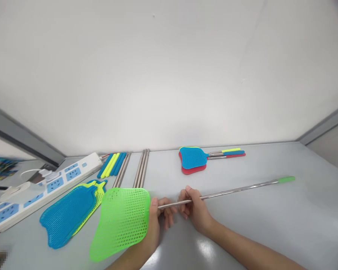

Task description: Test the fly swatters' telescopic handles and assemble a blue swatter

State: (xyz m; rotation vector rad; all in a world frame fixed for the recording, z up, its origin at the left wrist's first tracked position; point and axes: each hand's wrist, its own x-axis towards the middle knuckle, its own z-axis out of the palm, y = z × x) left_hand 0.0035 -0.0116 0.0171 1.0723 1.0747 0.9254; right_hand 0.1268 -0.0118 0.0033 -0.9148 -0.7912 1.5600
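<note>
A fly swatter with a bright green mesh head (124,221) is held in both hands above the grey table. My left hand (157,215) grips it where the head meets the metal rod, the thumb on top. Around the rod (231,192), a short way to the right, my right hand (193,206) is closed with thumb and fingers. The extended rod slants up to the right and ends in a green grip (286,179). Part of the junction between head and rod is hidden by my left thumb.
Blue and yellow swatter heads (70,213) lie at left beside a white power strip (81,170). Behind them are several blue and yellow grips (112,165) and metal rods (141,168). Swatters with blue, red and yellow parts (194,157) are stacked near the wall.
</note>
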